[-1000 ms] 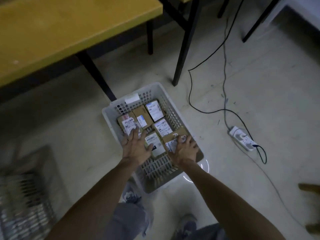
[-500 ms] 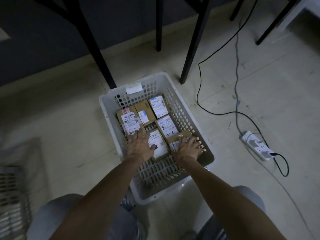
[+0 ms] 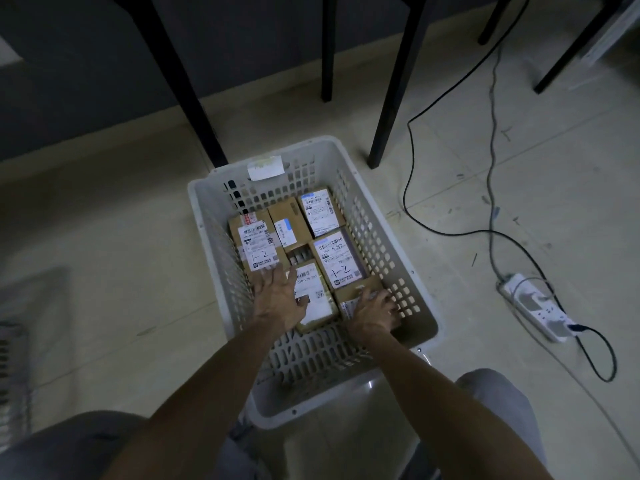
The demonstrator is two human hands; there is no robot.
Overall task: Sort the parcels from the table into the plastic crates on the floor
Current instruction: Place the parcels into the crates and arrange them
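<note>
A white slotted plastic crate [image 3: 420,315] stands on the floor in front of me, with several small cardboard parcels lying flat inside. Two parcels marked "1-2" show, one at the left [image 3: 255,249] and one at the right [image 3: 335,261]. My left hand [image 3: 278,299] lies flat with spread fingers on a labelled parcel [image 3: 317,299] in the crate's middle. My right hand [image 3: 375,311] has curled fingers on a brown parcel [image 3: 358,289] against the crate's right wall; the hand covers most of it.
Black table legs [image 3: 194,109] stand just behind the crate. A white power strip [image 3: 535,308] and black cables [image 3: 450,233] lie on the floor to the right. Another slotted crate [image 3: 14,362] shows blurred at the left edge. My knees frame the crate's near end.
The view has dropped closer to the crate and the yellow table top has left the frame. Both hands stay on the near parcels, the right hand shifting slightly toward the right wall.
</note>
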